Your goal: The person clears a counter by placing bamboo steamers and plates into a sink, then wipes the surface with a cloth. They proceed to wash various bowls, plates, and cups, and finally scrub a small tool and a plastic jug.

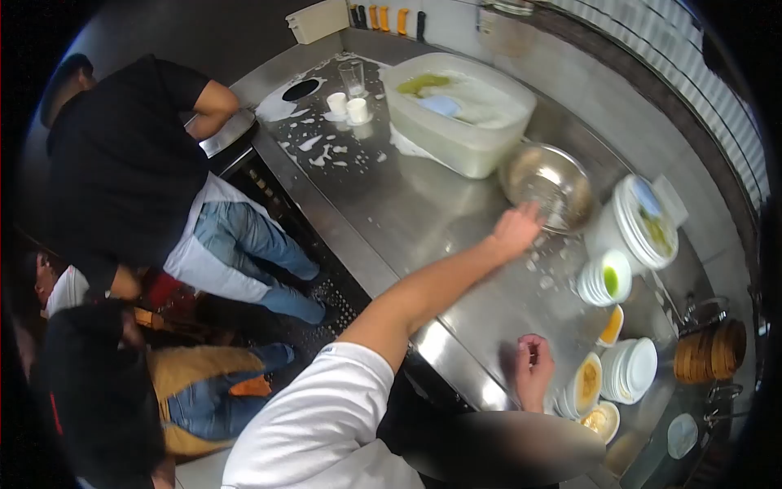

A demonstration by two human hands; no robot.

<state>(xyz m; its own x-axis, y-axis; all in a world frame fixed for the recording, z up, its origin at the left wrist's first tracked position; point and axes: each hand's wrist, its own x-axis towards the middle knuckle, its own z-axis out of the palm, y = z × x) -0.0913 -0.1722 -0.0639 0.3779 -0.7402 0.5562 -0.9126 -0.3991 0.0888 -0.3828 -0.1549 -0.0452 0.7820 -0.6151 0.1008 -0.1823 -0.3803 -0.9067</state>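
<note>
The plastic tub [448, 147] holds foamy water [493, 104]. Left hand [520, 228] is at the metal bowl [521, 173], its grip unclear; right hand [533, 368] curls loosely, fingers apart from palm.

Glare is being thrown back by the steel bench [440, 212] and the metal bowl [562, 169], while the picture's left side is being left dim. Straight lines are being bent, corners are being blackened, and the bottom is being obscured by a blurred oval [505, 448].

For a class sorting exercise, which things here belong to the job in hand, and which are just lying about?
Likely the job's:
metal bowl, left hand at its rim
soapy tub beside it

Probably just lying about:
white box
orange handles
</note>
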